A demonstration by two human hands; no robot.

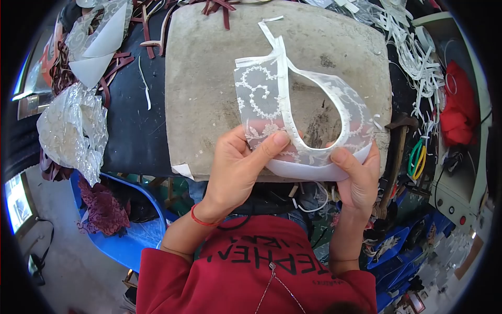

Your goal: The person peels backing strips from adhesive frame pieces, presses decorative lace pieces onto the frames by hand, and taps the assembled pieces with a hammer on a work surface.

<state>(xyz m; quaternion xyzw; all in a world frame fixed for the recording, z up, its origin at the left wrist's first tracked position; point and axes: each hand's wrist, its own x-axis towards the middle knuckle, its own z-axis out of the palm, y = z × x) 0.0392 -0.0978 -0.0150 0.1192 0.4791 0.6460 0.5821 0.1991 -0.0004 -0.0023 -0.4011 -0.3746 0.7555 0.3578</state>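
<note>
White lace piece hangs over the near half of the worn board, gripped in our left hand and right hand, thumbs on top, apparently to keep its curved edge spread. Hammer lies beyond, right, perhaps for reach.

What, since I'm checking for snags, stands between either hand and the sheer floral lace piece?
Nothing visible: the left hand and right hand both grasp the sheer floral lace piece directly, thumbs on top near the opening.
</note>
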